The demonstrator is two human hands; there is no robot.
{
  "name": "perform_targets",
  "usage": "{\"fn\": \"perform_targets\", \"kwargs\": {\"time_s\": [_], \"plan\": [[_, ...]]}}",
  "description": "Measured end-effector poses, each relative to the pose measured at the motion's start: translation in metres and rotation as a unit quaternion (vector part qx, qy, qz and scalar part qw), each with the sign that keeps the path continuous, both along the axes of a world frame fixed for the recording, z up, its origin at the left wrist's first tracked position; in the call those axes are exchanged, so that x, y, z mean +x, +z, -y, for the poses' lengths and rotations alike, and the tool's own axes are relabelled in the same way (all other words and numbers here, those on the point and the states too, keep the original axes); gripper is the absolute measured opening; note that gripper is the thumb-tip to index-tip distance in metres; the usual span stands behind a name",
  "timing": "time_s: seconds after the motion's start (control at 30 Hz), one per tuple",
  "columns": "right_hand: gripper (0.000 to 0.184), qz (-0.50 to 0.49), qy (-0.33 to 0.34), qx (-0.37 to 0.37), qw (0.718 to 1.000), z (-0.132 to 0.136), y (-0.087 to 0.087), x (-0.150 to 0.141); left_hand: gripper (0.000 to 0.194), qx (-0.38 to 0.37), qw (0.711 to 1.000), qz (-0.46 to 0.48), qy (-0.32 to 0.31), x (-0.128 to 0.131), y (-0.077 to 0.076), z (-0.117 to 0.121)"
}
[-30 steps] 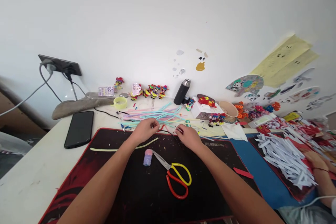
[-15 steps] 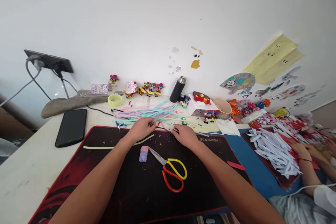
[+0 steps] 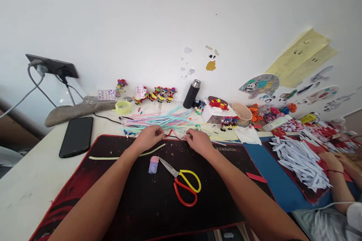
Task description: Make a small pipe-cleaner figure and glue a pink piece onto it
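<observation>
My left hand (image 3: 149, 137) is closed in a pinch above the mat's far edge, on one end of a thin black pipe cleaner (image 3: 174, 137). This dark strand runs right towards my right hand (image 3: 198, 141), whose fingertips are pressed together; what they hold is too small to make out. Beyond both hands lies a loose heap of pastel pipe cleaners (image 3: 169, 119). Scissors (image 3: 181, 180) with one yellow and one red handle rest on the mat, blades slightly apart. By their tip sits a small pink-and-purple bundle (image 3: 153, 165). A pale yellow-green pipe cleaner (image 3: 104, 158) passes behind my left forearm.
A black phone (image 3: 76, 136) lies left of the dark mat (image 3: 135, 207). Along the wall stand a black flask (image 3: 192, 94), small fuzzy figures (image 3: 162, 95), yellow tape (image 3: 123, 107) and a white box (image 3: 216, 113). At right, another person's hands (image 3: 333, 162) are beside white paper strips (image 3: 301, 165).
Both hands have shifted only slightly, the left one a little to the left. The black strand between them shows a bit more of its length. The view has tilted slightly.
</observation>
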State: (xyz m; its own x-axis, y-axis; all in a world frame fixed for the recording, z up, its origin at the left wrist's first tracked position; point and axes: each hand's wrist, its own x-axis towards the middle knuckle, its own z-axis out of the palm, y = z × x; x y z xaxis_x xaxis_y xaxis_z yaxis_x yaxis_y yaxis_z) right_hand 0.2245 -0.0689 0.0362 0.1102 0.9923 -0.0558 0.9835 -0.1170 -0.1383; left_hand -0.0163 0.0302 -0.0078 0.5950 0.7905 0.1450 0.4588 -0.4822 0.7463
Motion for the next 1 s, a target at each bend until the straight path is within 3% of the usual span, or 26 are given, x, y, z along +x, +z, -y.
{"fn": "perform_targets", "kwargs": {"time_s": [0.27, 0.5, 0.63, 0.77, 0.87, 1.0], "plan": [[0.027, -0.042, 0.001, 0.056, 0.998, 0.037, 0.003, -0.001, 0.026, 0.008, 1.0, -0.008, -0.015, 0.002, 0.0, 0.003], [0.027, -0.065, -0.109, 0.094, 0.988, 0.065, 0.006, 0.061, 0.026, 0.011, 1.0, -0.022, -0.01, -0.001, -0.005, -0.002], [0.029, -0.087, -0.139, 0.065, 0.984, 0.076, 0.006, 0.081, 0.028, 0.012, 0.999, -0.029, -0.011, 0.0, -0.002, 0.0], [0.03, -0.07, -0.125, 0.027, 0.989, 0.074, 0.003, 0.075, 0.028, 0.016, 0.999, -0.029, -0.015, 0.001, 0.0, 0.003], [0.036, -0.064, -0.159, -0.004, 0.985, 0.064, -0.004, 0.066, 0.028, 0.016, 0.999, -0.029, -0.019, 0.001, 0.001, 0.003], [0.035, -0.138, -0.199, -0.002, 0.97, 0.051, -0.019, 0.063, 0.028, 0.014, 0.999, -0.043, -0.019, 0.0, 0.0, 0.002]]}}
